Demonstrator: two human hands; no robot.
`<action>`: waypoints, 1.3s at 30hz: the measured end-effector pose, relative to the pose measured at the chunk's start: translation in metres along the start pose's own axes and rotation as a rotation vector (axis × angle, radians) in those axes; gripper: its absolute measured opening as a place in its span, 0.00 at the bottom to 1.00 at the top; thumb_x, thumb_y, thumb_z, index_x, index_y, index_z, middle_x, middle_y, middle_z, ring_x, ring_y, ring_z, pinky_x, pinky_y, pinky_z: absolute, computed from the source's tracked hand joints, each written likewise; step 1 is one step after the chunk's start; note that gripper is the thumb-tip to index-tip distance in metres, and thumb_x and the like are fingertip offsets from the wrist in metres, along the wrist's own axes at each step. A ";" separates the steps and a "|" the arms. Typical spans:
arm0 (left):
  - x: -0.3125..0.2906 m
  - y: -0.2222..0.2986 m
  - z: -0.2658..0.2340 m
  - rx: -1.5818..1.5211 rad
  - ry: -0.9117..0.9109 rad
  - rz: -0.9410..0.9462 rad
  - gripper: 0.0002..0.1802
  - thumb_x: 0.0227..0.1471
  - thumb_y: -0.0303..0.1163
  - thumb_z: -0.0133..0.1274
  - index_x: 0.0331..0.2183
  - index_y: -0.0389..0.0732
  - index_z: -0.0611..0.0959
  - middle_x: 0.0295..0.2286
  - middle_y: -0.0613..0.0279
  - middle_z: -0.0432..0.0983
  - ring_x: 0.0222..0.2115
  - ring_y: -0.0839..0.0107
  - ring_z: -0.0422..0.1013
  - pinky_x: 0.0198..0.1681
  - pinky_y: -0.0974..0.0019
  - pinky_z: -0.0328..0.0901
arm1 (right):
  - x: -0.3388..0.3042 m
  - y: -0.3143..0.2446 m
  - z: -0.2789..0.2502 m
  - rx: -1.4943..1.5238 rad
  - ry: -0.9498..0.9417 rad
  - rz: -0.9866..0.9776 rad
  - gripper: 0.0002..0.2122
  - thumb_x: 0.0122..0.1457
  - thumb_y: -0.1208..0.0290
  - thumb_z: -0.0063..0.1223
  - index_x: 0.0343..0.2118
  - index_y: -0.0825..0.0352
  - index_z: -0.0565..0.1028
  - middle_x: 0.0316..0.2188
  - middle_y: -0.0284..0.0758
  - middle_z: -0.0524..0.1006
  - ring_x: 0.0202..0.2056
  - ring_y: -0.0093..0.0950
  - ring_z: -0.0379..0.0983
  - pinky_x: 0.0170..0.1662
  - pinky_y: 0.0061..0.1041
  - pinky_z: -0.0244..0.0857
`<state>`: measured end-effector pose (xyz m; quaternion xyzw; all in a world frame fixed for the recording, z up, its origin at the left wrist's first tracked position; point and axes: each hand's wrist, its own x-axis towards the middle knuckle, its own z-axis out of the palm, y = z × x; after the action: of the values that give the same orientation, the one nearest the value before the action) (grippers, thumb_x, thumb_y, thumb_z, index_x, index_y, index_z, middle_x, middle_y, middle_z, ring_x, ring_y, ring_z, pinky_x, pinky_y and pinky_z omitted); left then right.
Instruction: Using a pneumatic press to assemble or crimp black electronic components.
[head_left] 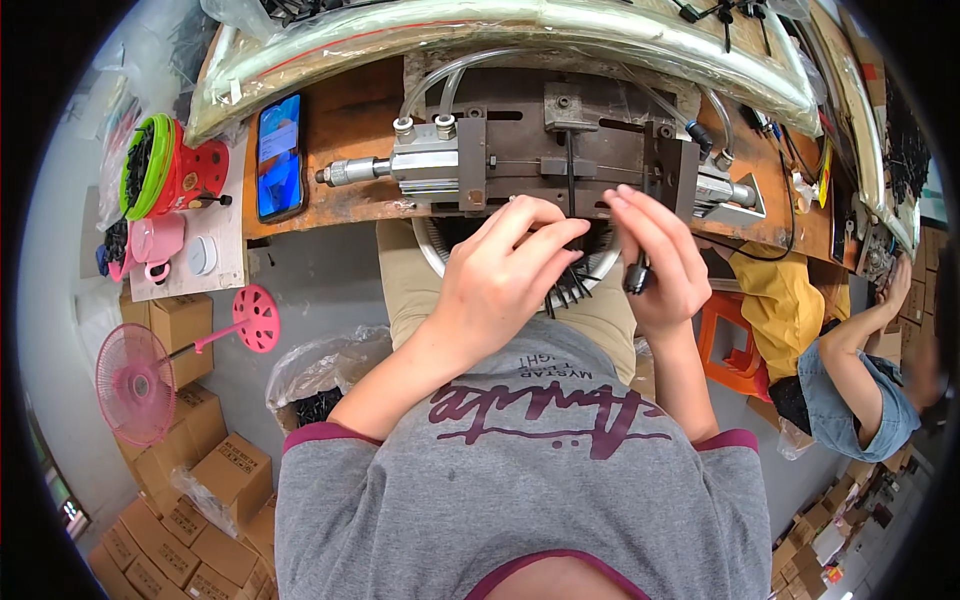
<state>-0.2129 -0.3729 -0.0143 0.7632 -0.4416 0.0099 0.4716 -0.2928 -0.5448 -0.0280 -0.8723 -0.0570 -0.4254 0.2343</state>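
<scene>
Rod [571, 190] near left hand [503, 275]; black piece [636, 277] in right hand [668, 262]

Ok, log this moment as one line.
left hand: beside black rod; right hand: holding black cylindrical piece; pneumatic cylinder: left of rod; smartphone: left of cylinder

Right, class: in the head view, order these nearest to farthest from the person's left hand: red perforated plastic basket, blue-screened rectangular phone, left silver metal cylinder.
1. Left silver metal cylinder: ahead, slightly left.
2. Blue-screened rectangular phone: farther left.
3. Red perforated plastic basket: left of the phone.
</scene>
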 end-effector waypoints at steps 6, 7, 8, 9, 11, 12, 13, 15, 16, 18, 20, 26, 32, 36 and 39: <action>-0.003 -0.021 0.022 0.340 -0.005 0.194 0.15 0.40 0.26 0.64 0.35 0.37 0.84 0.48 0.57 0.77 0.33 0.63 0.77 0.41 0.63 0.72 | -0.006 0.002 -0.002 0.183 0.028 0.115 0.17 0.55 0.93 0.52 0.48 0.74 0.70 0.41 0.52 0.79 0.44 0.41 0.80 0.47 0.31 0.74; -0.002 -0.022 0.024 0.375 -0.016 0.213 0.15 0.40 0.27 0.64 0.35 0.37 0.85 0.49 0.57 0.77 0.33 0.63 0.77 0.41 0.62 0.72 | -0.009 0.003 -0.002 0.239 0.050 0.123 0.17 0.55 0.93 0.52 0.47 0.74 0.70 0.41 0.53 0.79 0.44 0.42 0.80 0.48 0.32 0.75; 0.000 -0.022 0.024 0.391 -0.027 0.202 0.14 0.40 0.27 0.64 0.35 0.38 0.85 0.49 0.57 0.77 0.32 0.64 0.77 0.40 0.63 0.72 | -0.011 0.003 -0.001 0.296 0.074 0.130 0.16 0.55 0.93 0.52 0.47 0.74 0.70 0.42 0.54 0.79 0.44 0.42 0.80 0.48 0.32 0.75; 0.003 -0.021 0.024 0.407 -0.038 0.192 0.14 0.40 0.27 0.64 0.34 0.38 0.85 0.49 0.57 0.77 0.32 0.65 0.78 0.40 0.64 0.72 | -0.013 0.004 -0.001 0.353 0.098 0.138 0.16 0.56 0.93 0.52 0.47 0.74 0.69 0.42 0.55 0.79 0.43 0.43 0.80 0.48 0.32 0.75; 0.005 -0.021 0.023 0.415 -0.056 0.168 0.13 0.41 0.28 0.64 0.34 0.39 0.85 0.49 0.58 0.77 0.30 0.66 0.78 0.38 0.65 0.72 | -0.011 0.005 -0.006 0.276 0.067 0.112 0.16 0.53 0.91 0.54 0.45 0.75 0.72 0.43 0.54 0.79 0.42 0.42 0.81 0.44 0.31 0.76; 0.006 -0.022 0.023 0.408 -0.063 0.154 0.13 0.40 0.28 0.64 0.34 0.39 0.85 0.49 0.59 0.78 0.29 0.66 0.78 0.37 0.66 0.72 | -0.009 0.005 -0.009 0.239 0.053 0.099 0.16 0.52 0.90 0.56 0.44 0.75 0.73 0.43 0.54 0.79 0.41 0.42 0.81 0.42 0.31 0.77; 0.006 -0.022 0.022 0.400 -0.069 0.140 0.13 0.40 0.28 0.64 0.34 0.39 0.85 0.48 0.60 0.78 0.28 0.66 0.78 0.36 0.66 0.72 | -0.007 0.004 -0.011 0.203 0.033 0.091 0.15 0.51 0.90 0.56 0.43 0.76 0.74 0.43 0.53 0.79 0.41 0.41 0.81 0.43 0.31 0.77; 0.006 -0.023 0.023 0.402 -0.069 0.133 0.13 0.40 0.28 0.64 0.34 0.40 0.85 0.49 0.61 0.78 0.27 0.67 0.78 0.35 0.68 0.72 | -0.003 0.002 -0.016 0.127 -0.006 0.077 0.13 0.51 0.89 0.56 0.41 0.76 0.76 0.44 0.52 0.79 0.41 0.40 0.81 0.43 0.30 0.76; 0.005 -0.023 0.023 0.403 -0.068 0.130 0.13 0.40 0.28 0.65 0.34 0.40 0.85 0.49 0.61 0.78 0.26 0.67 0.78 0.35 0.68 0.72 | -0.002 0.000 -0.016 0.097 -0.013 0.083 0.13 0.50 0.89 0.57 0.40 0.76 0.76 0.44 0.51 0.79 0.41 0.40 0.81 0.43 0.30 0.76; 0.005 -0.022 0.022 0.413 -0.086 0.122 0.14 0.41 0.30 0.65 0.35 0.40 0.85 0.48 0.61 0.79 0.26 0.69 0.78 0.33 0.69 0.72 | 0.000 -0.003 -0.016 0.035 -0.028 0.095 0.13 0.48 0.87 0.58 0.39 0.75 0.78 0.44 0.49 0.80 0.41 0.39 0.81 0.44 0.30 0.76; 0.006 -0.021 0.019 0.303 -0.092 0.101 0.16 0.41 0.31 0.66 0.36 0.40 0.85 0.46 0.60 0.80 0.27 0.71 0.79 0.32 0.69 0.72 | -0.001 -0.001 -0.015 -0.013 -0.051 0.078 0.15 0.47 0.85 0.59 0.41 0.75 0.78 0.43 0.48 0.80 0.40 0.37 0.81 0.42 0.29 0.75; 0.008 0.011 0.006 -0.494 -0.088 -0.012 0.20 0.40 0.23 0.70 0.39 0.35 0.84 0.32 0.59 0.80 0.30 0.75 0.78 0.33 0.72 0.75 | 0.000 -0.003 -0.003 0.073 -0.136 0.013 0.22 0.42 0.79 0.59 0.45 0.74 0.78 0.45 0.46 0.79 0.33 0.34 0.78 0.33 0.25 0.70; 0.003 0.004 0.005 -0.323 -0.011 -0.061 0.15 0.41 0.21 0.68 0.36 0.36 0.85 0.31 0.61 0.78 0.28 0.76 0.76 0.30 0.73 0.73 | 0.002 -0.002 0.000 0.020 -0.063 0.073 0.20 0.47 0.87 0.55 0.46 0.74 0.78 0.45 0.47 0.79 0.35 0.35 0.78 0.36 0.26 0.72; -0.002 -0.012 0.015 0.103 0.054 0.083 0.17 0.37 0.24 0.67 0.35 0.38 0.85 0.36 0.61 0.78 0.30 0.68 0.76 0.32 0.69 0.73 | -0.003 -0.003 -0.012 0.055 -0.022 0.220 0.19 0.50 0.94 0.50 0.47 0.74 0.77 0.42 0.45 0.79 0.40 0.36 0.79 0.42 0.28 0.74; -0.003 -0.021 0.025 0.297 0.064 0.170 0.16 0.37 0.28 0.66 0.34 0.39 0.84 0.44 0.60 0.79 0.32 0.65 0.77 0.36 0.66 0.72 | -0.005 -0.001 -0.013 0.030 -0.036 0.166 0.19 0.51 0.89 0.54 0.48 0.75 0.76 0.43 0.46 0.79 0.44 0.38 0.78 0.46 0.30 0.73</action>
<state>-0.2101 -0.3861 -0.0448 0.7838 -0.4831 0.1392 0.3647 -0.3058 -0.5492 -0.0240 -0.8779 0.0052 -0.3880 0.2806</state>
